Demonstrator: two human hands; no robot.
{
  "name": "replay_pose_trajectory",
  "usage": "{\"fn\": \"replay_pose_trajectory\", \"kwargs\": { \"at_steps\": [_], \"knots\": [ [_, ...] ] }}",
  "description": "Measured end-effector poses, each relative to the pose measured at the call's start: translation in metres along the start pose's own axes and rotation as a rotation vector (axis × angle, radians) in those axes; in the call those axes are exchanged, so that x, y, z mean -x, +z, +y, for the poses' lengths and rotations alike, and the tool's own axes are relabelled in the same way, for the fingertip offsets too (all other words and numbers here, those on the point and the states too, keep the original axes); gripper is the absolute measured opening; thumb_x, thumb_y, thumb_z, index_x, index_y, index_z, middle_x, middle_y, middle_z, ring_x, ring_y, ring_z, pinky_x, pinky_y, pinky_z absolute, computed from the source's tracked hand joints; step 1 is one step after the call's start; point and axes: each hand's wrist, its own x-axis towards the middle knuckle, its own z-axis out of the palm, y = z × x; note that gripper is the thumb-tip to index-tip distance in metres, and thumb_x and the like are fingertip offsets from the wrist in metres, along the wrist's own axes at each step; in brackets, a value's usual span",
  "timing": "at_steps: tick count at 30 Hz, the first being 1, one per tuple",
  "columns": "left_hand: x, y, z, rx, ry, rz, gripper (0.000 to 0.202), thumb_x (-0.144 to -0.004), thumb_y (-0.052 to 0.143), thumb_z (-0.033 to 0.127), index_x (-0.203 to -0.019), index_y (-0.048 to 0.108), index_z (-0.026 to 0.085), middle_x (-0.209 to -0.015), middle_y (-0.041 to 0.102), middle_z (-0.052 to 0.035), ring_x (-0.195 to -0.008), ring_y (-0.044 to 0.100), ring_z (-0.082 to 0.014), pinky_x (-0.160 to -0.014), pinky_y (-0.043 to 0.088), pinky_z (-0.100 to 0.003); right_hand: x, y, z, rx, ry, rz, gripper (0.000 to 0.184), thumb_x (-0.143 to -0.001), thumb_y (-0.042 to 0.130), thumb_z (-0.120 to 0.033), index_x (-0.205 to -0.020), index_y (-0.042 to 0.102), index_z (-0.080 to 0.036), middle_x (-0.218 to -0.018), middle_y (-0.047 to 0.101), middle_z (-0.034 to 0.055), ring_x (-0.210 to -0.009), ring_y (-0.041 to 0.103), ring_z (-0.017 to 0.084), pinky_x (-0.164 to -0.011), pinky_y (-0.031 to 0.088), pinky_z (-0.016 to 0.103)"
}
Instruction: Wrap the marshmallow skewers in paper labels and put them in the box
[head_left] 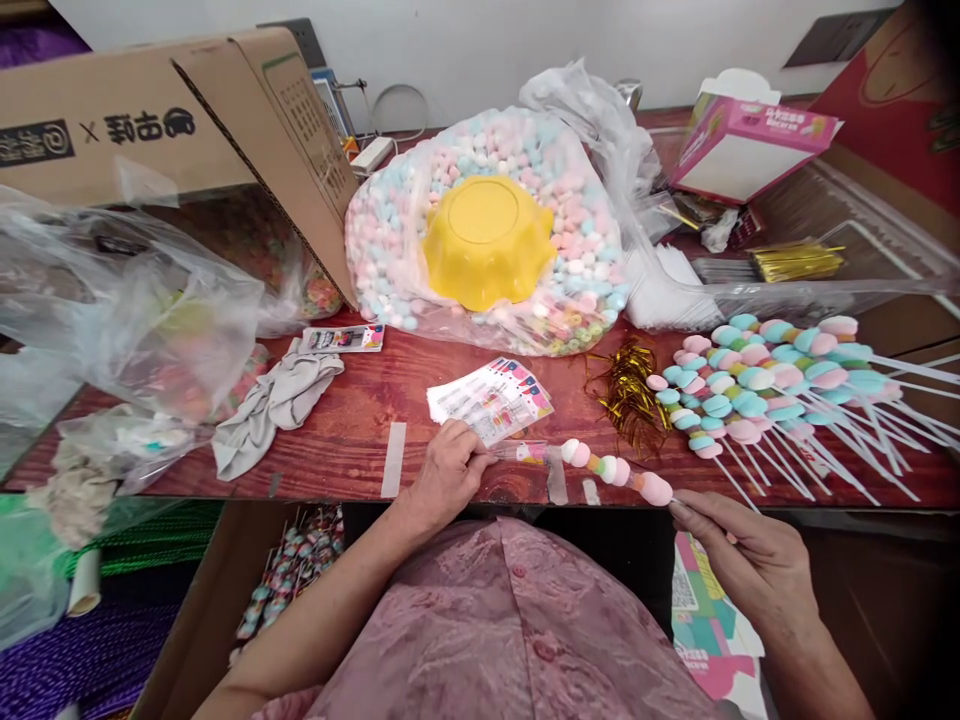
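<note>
My right hand point(750, 560) pinches the stick end of a marshmallow skewer point(615, 470), which points left over the table's front edge. Pink, white and green-orange pieces are threaded along it. My left hand point(452, 462) is closed on the end of a clear printed plastic sleeve point(532, 453). The skewer's tip is at the sleeve's other end; I cannot tell whether it is inside. Just behind my left hand lies a fanned stack of printed sleeves point(495, 400). Right of it is a bunch of gold twist ties point(636, 395). A pile of marshmallow skewers point(765, 380) lies at the right.
A big clear bag of marshmallows point(390, 230) stands at the back, a yellow bowl point(487, 240) upside down on it. A cardboard box point(225, 110) and plastic bags point(150, 290) fill the left, beside a grey cloth point(277, 400). A clear bin point(810, 290) stands right.
</note>
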Motion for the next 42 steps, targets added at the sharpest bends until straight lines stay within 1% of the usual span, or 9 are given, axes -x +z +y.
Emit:
{"fn": "replay_pose_trajectory", "kwargs": {
  "at_steps": [4,12,15,19,23,26,32,38,42],
  "knots": [
    [0.001,0.000,-0.004,0.077,-0.096,0.022,0.022,-0.080,0.071,0.016,-0.066,0.054,0.016,-0.069,0.055,-0.0001,-0.070,0.051,-0.0140,-0.065,0.039,-0.026,-0.009,0.001,-0.005,0.023,-0.079,-0.004,0.020,-0.082,0.068,-0.017,-0.097,0.073,-0.030,-0.082,0.073,-0.0023,-0.069,0.068,0.015,-0.061,0.055,0.025],
    [0.004,0.002,-0.005,0.091,-0.159,0.052,0.027,-0.077,0.073,0.017,-0.064,0.049,0.017,-0.067,0.052,0.0019,-0.066,0.049,-0.0125,-0.062,0.036,-0.024,-0.025,0.002,-0.013,0.049,-0.188,-0.053,0.016,-0.081,0.070,-0.020,-0.093,0.075,-0.027,-0.078,0.074,-0.0014,-0.066,0.069,0.016,-0.063,0.056,0.026],
    [0.004,-0.001,-0.001,0.048,-0.149,0.004,0.024,-0.079,0.070,0.016,-0.066,0.050,0.016,-0.069,0.053,0.0009,-0.067,0.049,-0.0131,-0.062,0.037,-0.025,-0.023,0.003,-0.020,-0.003,-0.106,-0.022,0.014,-0.080,0.070,-0.021,-0.090,0.076,-0.029,-0.077,0.073,-0.0017,-0.065,0.068,0.016,-0.059,0.056,0.026],
    [0.001,-0.010,0.009,-0.063,-0.006,-0.204,0.008,-0.087,0.062,0.018,-0.080,0.064,0.016,-0.082,0.057,-0.0046,-0.078,0.051,-0.0166,-0.070,0.041,-0.028,-0.015,0.006,-0.024,-0.093,0.162,0.133,0.009,-0.079,0.072,-0.026,-0.087,0.076,-0.028,-0.075,0.073,-0.0004,-0.059,0.067,0.015,-0.054,0.056,0.026],
    [-0.004,-0.014,0.017,-0.144,0.076,-0.350,0.023,-0.090,0.051,0.011,-0.075,0.068,0.015,-0.082,0.057,-0.0073,-0.080,0.050,-0.0184,-0.071,0.041,-0.030,-0.004,0.011,-0.015,-0.147,0.246,0.134,0.010,-0.075,0.076,-0.030,-0.085,0.077,-0.027,-0.076,0.073,-0.0003,-0.057,0.066,0.015,-0.054,0.057,0.026],
    [-0.006,-0.012,0.014,-0.047,-0.021,-0.297,0.021,-0.086,0.054,0.008,-0.072,0.068,0.015,-0.077,0.057,-0.0053,-0.077,0.052,-0.0166,-0.070,0.041,-0.029,0.004,0.013,-0.007,-0.165,0.232,0.072,0.011,-0.076,0.075,-0.029,-0.086,0.077,-0.029,-0.077,0.074,-0.0017,-0.058,0.067,0.015,-0.055,0.058,0.026],
    [-0.006,-0.006,0.000,0.271,-0.296,-0.099,0.009,-0.075,0.074,0.016,-0.067,0.068,0.016,-0.069,0.058,0.0005,-0.066,0.054,-0.0116,-0.063,0.040,-0.024,0.009,0.013,-0.004,-0.172,0.181,0.057,0.011,-0.078,0.073,-0.027,-0.088,0.077,-0.030,-0.078,0.073,-0.0022,-0.057,0.066,0.014,-0.054,0.057,0.025],
    [-0.003,-0.006,-0.005,0.360,-0.305,-0.085,0.007,-0.075,0.075,0.020,-0.070,0.072,0.017,-0.071,0.063,-0.0016,-0.068,0.058,-0.0134,-0.066,0.044,-0.026,0.002,0.018,-0.009,-0.088,0.052,-0.056,0.013,-0.082,0.068,-0.022,-0.090,0.076,-0.028,-0.074,0.071,-0.0003,-0.059,0.065,0.015,-0.055,0.054,0.027],
    [-0.001,-0.006,-0.006,0.377,-0.254,-0.073,0.008,-0.077,0.075,0.024,-0.072,0.073,0.018,-0.074,0.065,-0.0029,-0.070,0.061,-0.0144,-0.069,0.047,-0.028,-0.002,0.015,-0.016,-0.061,0.036,-0.044,0.011,-0.081,0.069,-0.023,-0.089,0.076,-0.027,-0.073,0.072,-0.0001,-0.059,0.066,0.016,-0.054,0.055,0.026]
  ]
}}
